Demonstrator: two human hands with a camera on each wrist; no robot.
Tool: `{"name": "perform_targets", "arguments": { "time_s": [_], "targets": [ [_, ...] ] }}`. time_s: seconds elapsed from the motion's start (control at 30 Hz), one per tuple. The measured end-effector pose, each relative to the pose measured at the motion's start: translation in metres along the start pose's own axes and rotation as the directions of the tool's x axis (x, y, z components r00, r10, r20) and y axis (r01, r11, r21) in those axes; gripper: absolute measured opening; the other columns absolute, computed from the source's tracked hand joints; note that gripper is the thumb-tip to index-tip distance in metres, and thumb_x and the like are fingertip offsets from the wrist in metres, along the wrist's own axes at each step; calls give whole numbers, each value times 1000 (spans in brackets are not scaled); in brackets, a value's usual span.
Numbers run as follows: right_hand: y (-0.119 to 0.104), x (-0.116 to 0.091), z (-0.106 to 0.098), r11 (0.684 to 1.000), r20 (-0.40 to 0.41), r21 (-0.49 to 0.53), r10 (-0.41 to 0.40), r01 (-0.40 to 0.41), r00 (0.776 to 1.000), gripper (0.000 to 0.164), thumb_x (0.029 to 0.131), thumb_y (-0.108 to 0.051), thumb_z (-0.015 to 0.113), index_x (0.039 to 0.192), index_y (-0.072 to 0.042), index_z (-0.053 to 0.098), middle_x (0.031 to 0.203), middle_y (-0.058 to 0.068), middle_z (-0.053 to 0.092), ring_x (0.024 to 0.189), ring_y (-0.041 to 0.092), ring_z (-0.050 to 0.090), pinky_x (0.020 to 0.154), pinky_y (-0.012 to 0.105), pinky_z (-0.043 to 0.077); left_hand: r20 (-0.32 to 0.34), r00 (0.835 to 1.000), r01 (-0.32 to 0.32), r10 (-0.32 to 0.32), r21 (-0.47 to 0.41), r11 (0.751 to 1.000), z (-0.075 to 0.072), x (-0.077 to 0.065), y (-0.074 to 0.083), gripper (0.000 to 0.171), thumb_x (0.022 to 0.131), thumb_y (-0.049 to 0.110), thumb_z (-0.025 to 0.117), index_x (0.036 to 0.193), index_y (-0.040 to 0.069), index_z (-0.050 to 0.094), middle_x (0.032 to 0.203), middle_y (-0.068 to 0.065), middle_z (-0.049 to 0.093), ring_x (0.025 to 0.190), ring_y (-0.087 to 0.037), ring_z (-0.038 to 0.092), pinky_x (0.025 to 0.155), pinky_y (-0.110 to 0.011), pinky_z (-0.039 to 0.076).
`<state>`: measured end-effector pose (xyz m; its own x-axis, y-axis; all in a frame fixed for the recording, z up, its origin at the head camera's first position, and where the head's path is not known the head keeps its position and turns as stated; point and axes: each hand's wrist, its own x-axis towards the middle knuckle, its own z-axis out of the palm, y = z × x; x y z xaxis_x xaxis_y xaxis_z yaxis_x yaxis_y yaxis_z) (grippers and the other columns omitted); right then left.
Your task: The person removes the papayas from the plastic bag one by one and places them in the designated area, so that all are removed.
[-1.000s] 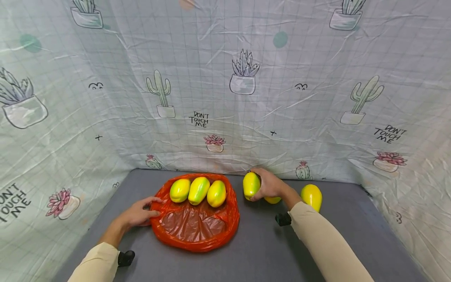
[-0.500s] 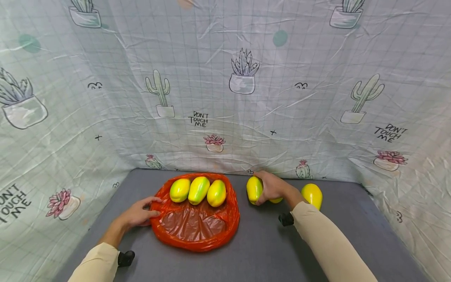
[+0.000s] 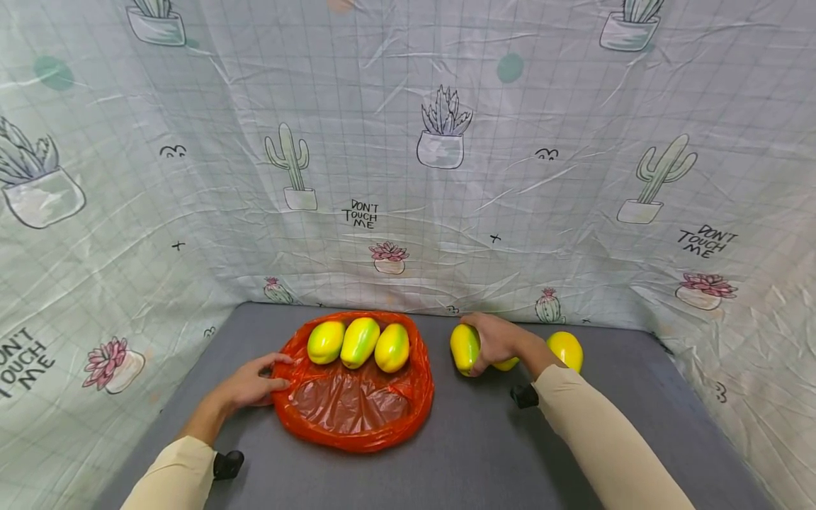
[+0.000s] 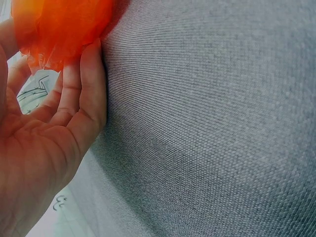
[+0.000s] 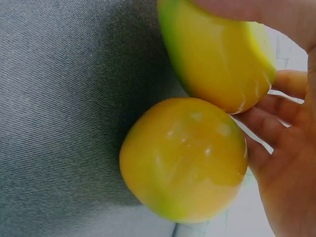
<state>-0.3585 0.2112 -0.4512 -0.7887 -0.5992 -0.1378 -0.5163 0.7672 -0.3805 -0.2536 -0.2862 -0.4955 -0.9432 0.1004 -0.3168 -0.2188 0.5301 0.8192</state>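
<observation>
A yellow-green papaya (image 3: 465,349) is in my right hand (image 3: 497,340), the thumb on its near side and the fingers behind it. Partly under that hand lies a second papaya (image 5: 182,160); in the right wrist view the two fruits seem to touch. At the left rim of a red plastic bag (image 3: 357,440), my left hand (image 3: 248,382) holds the edge between thumb and fingers, with fingertips hidden behind the film in the left wrist view. The bag lies with its mouth spread wide. Three papayas (image 3: 360,343) sit side by side in its far half.
Another papaya (image 3: 566,350) lies farther right on the grey table (image 3: 446,467), partly covered by the right sleeve. Behind and at both sides hangs a pale printed curtain (image 3: 382,177). A black wrist camera (image 3: 228,465) juts from the left sleeve.
My right hand and its papaya have shifted a little to the right and toward me, away from the bag. The left hand and the bag stay where they were.
</observation>
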Motion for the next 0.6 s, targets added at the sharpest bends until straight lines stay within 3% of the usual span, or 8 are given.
{"name": "perform_targets", "arguments": {
  "time_s": [0.2,0.6],
  "targets": [
    [1,1,5,1000,-49,30,12,-10,999,110,63,-42,95,151,3,45,144,19,57,118,30,58,104,51,50,2,1000,-11,11,-3,1000,0,0,-1,51,97,14,70,143,3,53,130,-28,56,87,-19,66,75,-36,61],
    [3,3,14,998,-98,-27,46,-49,994,108,66,-49,93,151,-3,46,142,13,61,119,31,60,108,55,47,2,1000,-15,15,-19,1000,-1,1,-2,50,97,12,70,143,2,52,129,-28,56,87,-19,66,74,-36,62]
  ]
}}
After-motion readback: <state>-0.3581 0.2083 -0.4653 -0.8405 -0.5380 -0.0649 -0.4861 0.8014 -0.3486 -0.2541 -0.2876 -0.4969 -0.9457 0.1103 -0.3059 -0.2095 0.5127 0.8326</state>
